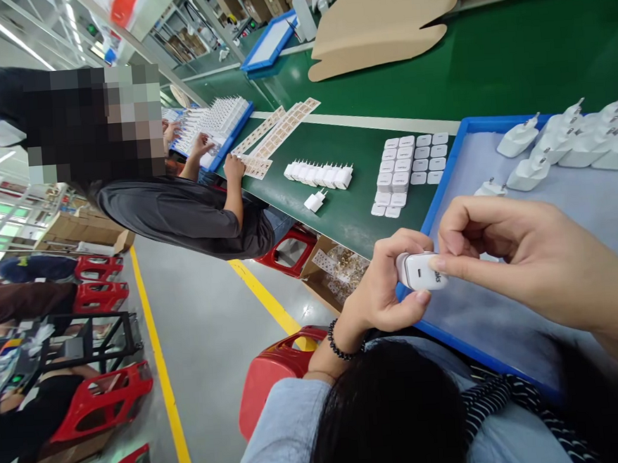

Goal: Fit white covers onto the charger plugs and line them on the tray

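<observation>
My left hand [391,282] grips a small white plug charger [420,271], fingers around its far side and thumb along its lower edge. A dark port slot and part of some dark lettering show on the face turned to me. On the lettered end rests the thumb of my right hand [512,259], its other fingers curled in above; whether they reach behind the charger is hidden. Both hands are over the near left edge of a blue tray [475,340] lined with a pale sheet. Several white chargers [572,139] stand in it, metal pins up.
Left of the tray, stacks of small white lettered pieces [395,165] lie on the green table [361,221]. Beyond are a row of chargers [318,173], one single charger [315,201] and label sheets [286,131]. A co-worker [181,212] sits there; a red stool [271,375] stands below.
</observation>
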The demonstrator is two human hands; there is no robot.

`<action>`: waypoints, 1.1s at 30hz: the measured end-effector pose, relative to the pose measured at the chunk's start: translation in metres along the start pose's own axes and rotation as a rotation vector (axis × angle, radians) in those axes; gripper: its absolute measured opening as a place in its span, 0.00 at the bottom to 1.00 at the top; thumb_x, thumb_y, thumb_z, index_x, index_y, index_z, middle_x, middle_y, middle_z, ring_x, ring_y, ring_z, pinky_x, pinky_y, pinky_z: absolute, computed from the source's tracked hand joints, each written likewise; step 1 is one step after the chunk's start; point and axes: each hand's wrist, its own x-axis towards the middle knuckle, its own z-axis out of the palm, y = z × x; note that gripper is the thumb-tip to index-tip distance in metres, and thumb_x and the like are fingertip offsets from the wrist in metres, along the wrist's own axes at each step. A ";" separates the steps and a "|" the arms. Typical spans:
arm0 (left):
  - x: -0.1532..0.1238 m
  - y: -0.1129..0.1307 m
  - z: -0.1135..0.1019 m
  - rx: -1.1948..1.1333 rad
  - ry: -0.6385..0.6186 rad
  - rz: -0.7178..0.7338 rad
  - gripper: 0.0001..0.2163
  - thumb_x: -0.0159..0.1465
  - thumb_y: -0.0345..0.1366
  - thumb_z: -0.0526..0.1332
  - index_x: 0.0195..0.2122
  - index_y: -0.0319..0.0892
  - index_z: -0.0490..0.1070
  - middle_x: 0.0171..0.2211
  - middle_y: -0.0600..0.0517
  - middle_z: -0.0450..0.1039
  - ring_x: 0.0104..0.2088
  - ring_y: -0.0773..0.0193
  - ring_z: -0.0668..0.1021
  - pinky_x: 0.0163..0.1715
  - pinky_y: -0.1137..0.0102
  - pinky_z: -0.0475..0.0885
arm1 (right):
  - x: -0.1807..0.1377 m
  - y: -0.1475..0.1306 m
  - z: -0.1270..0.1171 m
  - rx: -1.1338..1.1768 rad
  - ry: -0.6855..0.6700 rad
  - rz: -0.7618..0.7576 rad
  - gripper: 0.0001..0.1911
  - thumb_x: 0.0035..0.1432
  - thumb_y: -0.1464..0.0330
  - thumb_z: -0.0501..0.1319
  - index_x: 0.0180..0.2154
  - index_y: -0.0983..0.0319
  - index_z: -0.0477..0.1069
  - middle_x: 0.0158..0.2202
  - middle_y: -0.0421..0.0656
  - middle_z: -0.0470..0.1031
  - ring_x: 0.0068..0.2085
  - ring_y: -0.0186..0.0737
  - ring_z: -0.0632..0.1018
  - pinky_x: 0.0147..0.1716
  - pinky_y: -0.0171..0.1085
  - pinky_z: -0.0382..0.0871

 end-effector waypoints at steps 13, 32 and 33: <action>-0.002 -0.002 0.002 0.029 -0.037 0.008 0.18 0.66 0.49 0.57 0.51 0.49 0.55 0.42 0.51 0.63 0.39 0.62 0.71 0.37 0.65 0.73 | 0.002 0.000 -0.001 0.024 -0.032 0.030 0.12 0.56 0.66 0.65 0.25 0.59 0.64 0.23 0.36 0.62 0.25 0.33 0.64 0.22 0.34 0.58; -0.003 0.000 0.004 -0.112 0.023 -0.147 0.18 0.65 0.55 0.54 0.46 0.47 0.58 0.41 0.48 0.68 0.41 0.53 0.77 0.36 0.60 0.72 | 0.002 -0.002 -0.001 0.000 -0.081 0.037 0.14 0.59 0.65 0.64 0.25 0.58 0.62 0.24 0.38 0.61 0.26 0.35 0.62 0.23 0.37 0.55; -0.003 0.000 0.005 -0.130 0.038 -0.143 0.18 0.64 0.54 0.55 0.46 0.47 0.58 0.41 0.48 0.68 0.41 0.53 0.76 0.36 0.60 0.72 | 0.002 -0.002 -0.001 -0.002 -0.079 0.037 0.14 0.59 0.65 0.64 0.25 0.58 0.62 0.24 0.38 0.61 0.26 0.35 0.62 0.23 0.37 0.55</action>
